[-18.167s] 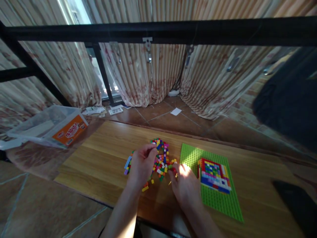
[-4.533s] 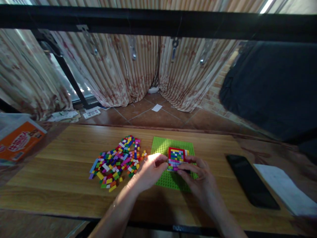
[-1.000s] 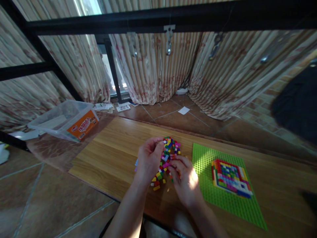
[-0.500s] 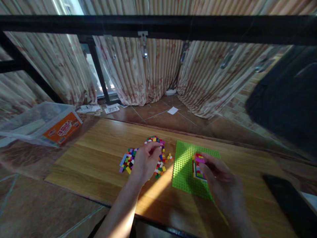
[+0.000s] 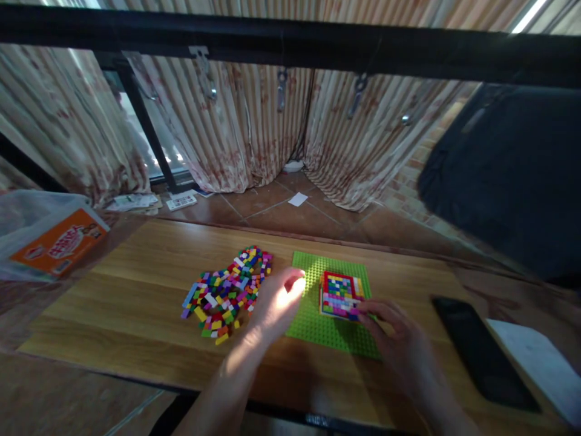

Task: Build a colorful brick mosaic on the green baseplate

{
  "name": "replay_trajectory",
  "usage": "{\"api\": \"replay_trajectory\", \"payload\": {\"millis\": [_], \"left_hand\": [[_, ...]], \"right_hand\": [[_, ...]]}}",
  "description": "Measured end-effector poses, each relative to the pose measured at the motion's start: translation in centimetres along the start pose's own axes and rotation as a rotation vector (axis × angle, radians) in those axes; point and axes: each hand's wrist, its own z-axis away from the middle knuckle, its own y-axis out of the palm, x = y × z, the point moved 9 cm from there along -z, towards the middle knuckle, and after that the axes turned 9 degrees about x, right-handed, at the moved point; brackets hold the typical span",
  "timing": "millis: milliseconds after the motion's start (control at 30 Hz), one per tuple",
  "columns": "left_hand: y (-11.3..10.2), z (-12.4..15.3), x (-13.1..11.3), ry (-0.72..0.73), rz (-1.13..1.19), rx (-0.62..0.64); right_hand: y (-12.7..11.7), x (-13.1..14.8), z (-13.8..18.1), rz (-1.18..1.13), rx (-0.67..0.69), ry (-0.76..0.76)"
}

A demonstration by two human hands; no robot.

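Observation:
My left hand (image 5: 279,300) hovers over the left edge of a green studded baseplate (image 5: 306,330). Its thumb and fingertips are pinched together; whatever may be between them is too small to make out. On the baseplate sits a square build of toy bricks (image 5: 338,293), many-coloured on top with a red border at the back. My right hand (image 5: 403,339) has thumb and forefinger closed at the build's front right corner, by some magenta bricks. The fingertips hide part of that corner. A pile of loose toy bricks (image 5: 231,287) lies left of my left hand.
Everything stands on a wooden table (image 5: 113,290). A black phone-like slab (image 5: 481,351) lies at the right, beside a white sheet-like object (image 5: 538,363). A clear plastic bin (image 5: 27,212) with an orange label is at the far left. A dark bar (image 5: 290,45) crosses above.
My left hand has left the loose bricks and come right, to the baseplate. The right hand has shifted to the build's front right corner, uncovering its top. The view has turned right.

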Motion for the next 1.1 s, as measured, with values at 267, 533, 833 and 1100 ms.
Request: {"api": "replay_trajectory", "payload": {"millis": [267,533,833,1100], "left_hand": [[2.8,0.0,0.9,-0.038,0.014,0.099],[3.2,0.2,-0.4,0.004,-0.143,0.113],[4.0,0.9,-1.8,0.095,-0.251,0.159],[4.4,1.0,-1.5,0.086,-0.225,0.176]], "right_hand": [[0.2,0.1,0.6,-0.01,-0.061,-0.05],[0.6,0.0,0.4,-0.055,-0.102,-0.02],[0.9,-1.0,0.5,-0.217,-0.129,0.032],[0.9,0.1,0.3,-0.191,-0.116,0.012]]}}
